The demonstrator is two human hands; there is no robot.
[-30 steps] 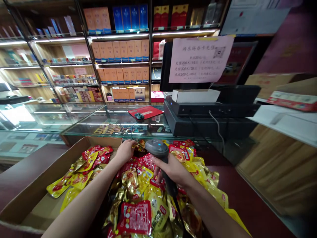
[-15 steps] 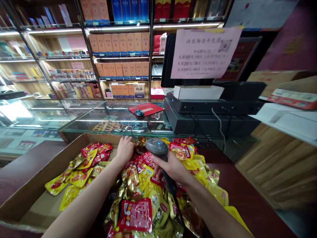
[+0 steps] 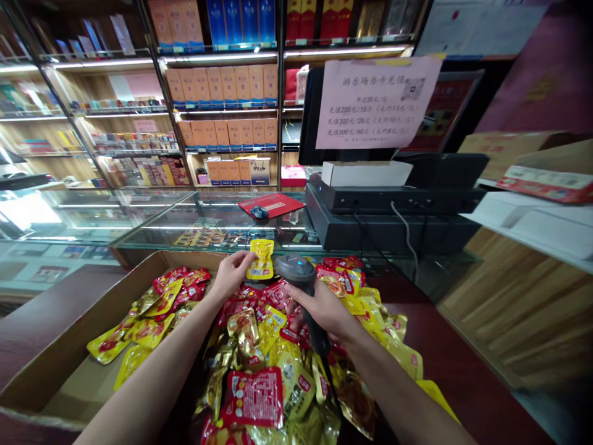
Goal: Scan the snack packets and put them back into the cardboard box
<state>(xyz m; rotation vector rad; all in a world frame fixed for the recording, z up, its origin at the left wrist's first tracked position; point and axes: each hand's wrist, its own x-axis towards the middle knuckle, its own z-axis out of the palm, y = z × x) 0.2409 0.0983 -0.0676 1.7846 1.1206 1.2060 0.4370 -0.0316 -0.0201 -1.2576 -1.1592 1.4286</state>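
Observation:
Between its thumb and fingers, my left hand (image 3: pixel 233 274) pinches a small yellow packet (image 3: pixel 262 259), held upright over the far edge of the pile. My right hand (image 3: pixel 324 307) is wrapped round the handle of a dark grey barcode scanner (image 3: pixel 296 269), whose head shows a blue light. The scanner head is just right of the yellow packet, with a gap between them. Below both hands spreads a pile of red, yellow and gold packets (image 3: pixel 254 398). More packets (image 3: pixel 162 300) lie in an open cardboard box (image 3: pixel 60 327) to the left.
Behind the pile runs a glass counter (image 3: pixel 157 219) with a mouse (image 3: pixel 259 212) on a red mat (image 3: pixel 278 204). A monitor bearing a pink paper sign (image 3: pixel 377 102) and black cash-register units (image 3: pixel 393 222) stand back right. Lit shelves (image 3: pixel 222 111) of boxes line the back.
My left hand has lifted a yellow packet from the back of the pile and now holds it up beside the scanner. My right hand still grips the scanner, nearly in the same place.

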